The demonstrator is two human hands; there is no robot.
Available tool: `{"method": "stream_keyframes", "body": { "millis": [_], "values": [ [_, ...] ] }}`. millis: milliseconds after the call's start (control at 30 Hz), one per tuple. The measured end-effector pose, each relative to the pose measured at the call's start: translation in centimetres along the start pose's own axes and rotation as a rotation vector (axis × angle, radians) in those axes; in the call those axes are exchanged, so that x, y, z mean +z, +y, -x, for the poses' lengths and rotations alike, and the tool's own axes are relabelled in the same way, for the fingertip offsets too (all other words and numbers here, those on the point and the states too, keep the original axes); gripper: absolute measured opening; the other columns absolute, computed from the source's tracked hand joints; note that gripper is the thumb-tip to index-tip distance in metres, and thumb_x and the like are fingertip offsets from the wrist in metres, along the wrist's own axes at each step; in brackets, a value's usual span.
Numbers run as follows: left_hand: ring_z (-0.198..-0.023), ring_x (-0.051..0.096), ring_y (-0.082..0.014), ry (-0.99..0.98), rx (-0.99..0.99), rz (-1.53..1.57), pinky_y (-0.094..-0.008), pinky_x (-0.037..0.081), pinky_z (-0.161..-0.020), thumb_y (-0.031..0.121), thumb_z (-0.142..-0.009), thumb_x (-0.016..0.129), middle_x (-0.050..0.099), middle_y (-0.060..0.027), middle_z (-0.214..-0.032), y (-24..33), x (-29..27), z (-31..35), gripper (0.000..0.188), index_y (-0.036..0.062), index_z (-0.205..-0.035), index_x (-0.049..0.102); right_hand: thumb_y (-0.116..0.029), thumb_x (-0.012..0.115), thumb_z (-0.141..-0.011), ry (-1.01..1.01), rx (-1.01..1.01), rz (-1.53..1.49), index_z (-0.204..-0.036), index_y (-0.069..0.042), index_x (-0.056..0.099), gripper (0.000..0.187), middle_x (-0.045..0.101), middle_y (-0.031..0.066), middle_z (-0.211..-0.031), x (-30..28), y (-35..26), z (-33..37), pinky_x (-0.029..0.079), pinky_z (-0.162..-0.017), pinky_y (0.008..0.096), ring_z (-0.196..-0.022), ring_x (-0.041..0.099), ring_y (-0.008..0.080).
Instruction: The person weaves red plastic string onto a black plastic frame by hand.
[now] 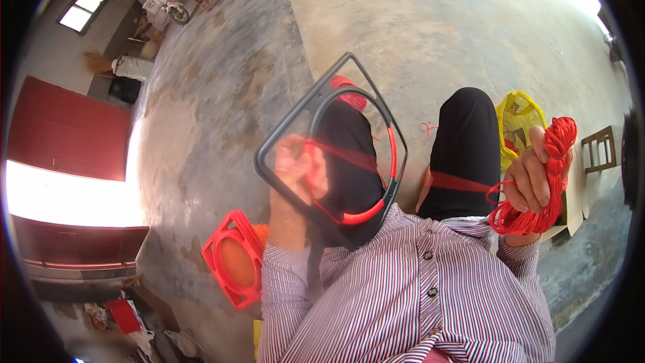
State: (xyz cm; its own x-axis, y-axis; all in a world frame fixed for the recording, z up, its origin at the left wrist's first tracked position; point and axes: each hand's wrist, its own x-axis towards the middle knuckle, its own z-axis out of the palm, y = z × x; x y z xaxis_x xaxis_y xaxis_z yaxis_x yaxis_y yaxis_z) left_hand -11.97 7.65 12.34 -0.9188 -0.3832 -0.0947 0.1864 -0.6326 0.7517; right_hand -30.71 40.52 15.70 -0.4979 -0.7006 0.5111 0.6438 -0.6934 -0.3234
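Note:
A dark grey square plastic frame (pixel 277 136) with a round ring inside it tilts above my left thigh. Red cord (pixel 363 216) is wrapped round parts of the ring. My left hand (pixel 300 167), smeared by motion, closes on the frame's left side, where the cord crosses its fingers. My right hand (pixel 529 178) is raised beyond my right knee, its fingers wrapped round a looped bundle of red cord (pixel 559 154). Between the two hands, a blurred red strand (pixel 459 182) runs across my thighs.
Beside my left arm is a red plastic frame (pixel 213 247) with a round opening. A yellow bag (pixel 521 119) stands by my right knee, with a wooden stool (pixel 600 149) farther right. A red bundle (pixel 351 96) shows through the grey frame. A motorbike (pixel 164 3) stands far left.

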Motion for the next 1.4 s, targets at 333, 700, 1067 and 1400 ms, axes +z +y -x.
{"method": "stream_keyframes", "body": {
  "millis": [333,700,1067,1400],
  "values": [
    [-0.059,0.051,-0.0152,0.1,0.006,-0.01,-0.0246,0.038,-0.041,0.019,-0.091,0.062,0.059,-0.0117,-0.092,-1.0,1.3,0.2,0.03,0.0025,-0.115,0.057,-0.028,0.049,-0.097,0.767,0.031,0.163,-0.115,-0.007,0.05,0.027,0.06,0.008,-0.092,-5.8,3.3,1.0,0.054,-0.069,0.0363,-0.078,0.061,0.0169],
    [-0.098,0.062,-0.0225,0.068,-0.104,-0.265,-0.0323,0.054,-0.074,0.035,-0.085,0.068,0.06,-0.0125,-0.113,-3.9,9.0,0.3,0.06,0.0021,-0.131,0.047,-0.006,0.069,-0.082,0.18,0.37,1.233,-0.102,-0.002,0.061,0.022,0.064,0.0051,-0.09,0.7,9.3,-7.5,0.048,-0.071,0.0208,-0.079,0.061,0.0088],
    [-0.1,0.063,-0.02,-0.115,-0.318,0.319,-0.032,0.052,-0.086,0.016,-0.095,0.05,0.062,-0.0121,-0.115,-4.1,9.4,1.5,0.035,-0.0033,-0.124,0.052,-0.023,0.068,-0.083,0.245,0.384,-0.235,-0.12,0.004,0.055,0.047,0.059,0.0171,-0.12,-2.8,11.6,-5.5,0.045,-0.097,0.0446,-0.112,0.057,0.0288],
    [-0.103,0.062,-0.02,0.036,-0.272,0.18,-0.0315,0.049,-0.092,0.024,-0.099,0.046,0.058,-0.0098,-0.12,-4.6,10.9,1.6,0.033,-0.0001,-0.122,0.052,-0.027,0.065,-0.087,0.213,0.268,-0.382,-0.121,0.01,0.052,0.052,0.057,0.0265,-0.119,-3.3,12.3,-5.8,0.046,-0.098,0.0492,-0.111,0.058,0.0336]
  ]
}}
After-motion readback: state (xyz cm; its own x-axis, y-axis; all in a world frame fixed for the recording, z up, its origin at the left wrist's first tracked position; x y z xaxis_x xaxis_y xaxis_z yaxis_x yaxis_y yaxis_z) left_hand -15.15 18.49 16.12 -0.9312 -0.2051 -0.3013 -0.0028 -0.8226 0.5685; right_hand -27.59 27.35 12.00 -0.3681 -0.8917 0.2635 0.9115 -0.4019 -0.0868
